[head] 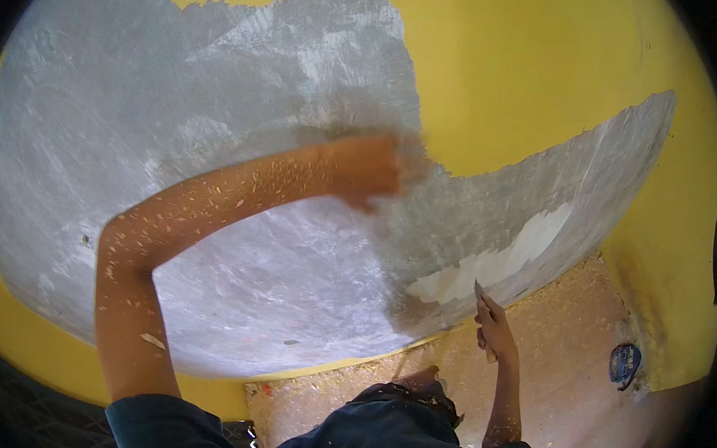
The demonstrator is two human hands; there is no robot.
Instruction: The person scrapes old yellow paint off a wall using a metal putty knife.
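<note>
My left hand (371, 169), blurred by motion, is at the bare grey plaster (282, 268) near the edge of the yellow paint (502, 85). Its thumb points downward; blur hides the fingers and whether anything is in them. Lower right, my right hand (498, 334) grips a scraper-like hand tool (477, 290) with a pale handle and a thin, pointed-looking blade, seen nearly edge-on. The tool's tip points up, in front of a pale patch (498, 257) of the wall; contact cannot be told. Small yellowish flakes cover my left forearm.
Yellow paint has a ragged border around the grey area. Paint flakes lie scattered over the reddish-brown floor (559, 359). A dark blue object (624, 365) with a strap or cord stands by the right wall. Dark latticework (33, 401) is at lower left.
</note>
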